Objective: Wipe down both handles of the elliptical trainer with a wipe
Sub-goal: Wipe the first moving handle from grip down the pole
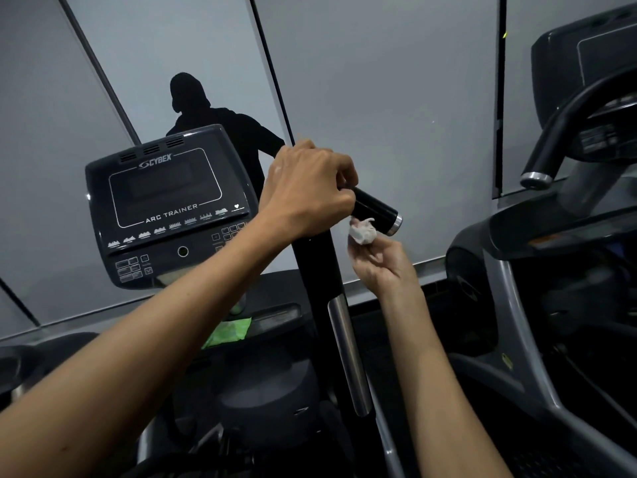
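gripping the handle and hiding its bend, left hand; right hand pinches a crumpled wipe.

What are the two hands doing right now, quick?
Left hand: fingers curled round the black handle, gripping it.
Right hand: fingers pinching a crumpled white wipe just under the handle's end.

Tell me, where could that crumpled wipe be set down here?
Bare shelf lies right of the green packet, beside the upright handle bar. The handle end is crowded: left hand grips it, right hand holds the wipe underneath.
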`<state>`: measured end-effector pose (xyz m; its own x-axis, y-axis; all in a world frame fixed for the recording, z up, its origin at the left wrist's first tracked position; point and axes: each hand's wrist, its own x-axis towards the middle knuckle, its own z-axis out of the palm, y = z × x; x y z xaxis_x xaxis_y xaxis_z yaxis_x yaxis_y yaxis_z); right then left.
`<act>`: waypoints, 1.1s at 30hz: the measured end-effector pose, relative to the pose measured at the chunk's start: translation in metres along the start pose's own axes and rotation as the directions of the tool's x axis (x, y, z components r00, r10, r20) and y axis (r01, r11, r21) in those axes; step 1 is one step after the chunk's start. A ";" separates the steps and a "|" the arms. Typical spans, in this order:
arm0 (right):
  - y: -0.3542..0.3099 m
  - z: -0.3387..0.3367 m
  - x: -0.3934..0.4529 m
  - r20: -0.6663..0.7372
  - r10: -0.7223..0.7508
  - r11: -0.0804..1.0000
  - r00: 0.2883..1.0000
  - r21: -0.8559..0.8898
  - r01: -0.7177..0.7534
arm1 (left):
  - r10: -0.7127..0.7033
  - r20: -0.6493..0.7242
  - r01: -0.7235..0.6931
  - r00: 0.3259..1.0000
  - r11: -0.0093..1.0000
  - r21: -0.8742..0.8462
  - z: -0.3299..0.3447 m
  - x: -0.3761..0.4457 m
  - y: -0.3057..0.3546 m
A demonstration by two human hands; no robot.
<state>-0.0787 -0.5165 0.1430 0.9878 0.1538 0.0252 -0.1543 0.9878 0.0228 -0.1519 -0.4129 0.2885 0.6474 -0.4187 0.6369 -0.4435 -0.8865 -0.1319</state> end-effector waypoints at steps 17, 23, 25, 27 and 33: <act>-0.003 -0.001 -0.012 -0.165 0.069 0.996 0.984 0.061 -0.060 | 0.003 0.027 -0.004 1.000 1.000 0.026 -0.001 0.001 0.001; 0.002 -0.004 -0.013 -0.109 0.018 0.999 0.994 0.031 -0.015 | 0.007 0.022 -0.007 1.000 1.000 0.029 0.000 0.002 0.000; -0.002 0.000 -0.014 -0.147 0.027 0.999 0.989 0.041 -0.021 | 0.005 0.021 -0.005 1.000 1.000 0.029 0.000 0.001 0.000; -0.011 -0.004 -0.019 -0.151 0.048 0.994 0.987 0.105 -0.033 | 0.006 0.027 -0.007 1.000 0.999 0.034 -0.001 0.001 0.000; 0.002 0.000 -0.021 -0.058 0.002 1.000 0.998 0.009 -0.001 | 0.013 0.025 -0.014 1.000 0.999 0.043 -0.001 0.001 0.000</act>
<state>-0.1000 -0.5180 0.1420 0.9870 0.1570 -0.0331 -0.1560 0.9873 0.0315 -0.1518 -0.4132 0.2897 0.6567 -0.4353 0.6158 -0.4256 -0.8880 -0.1738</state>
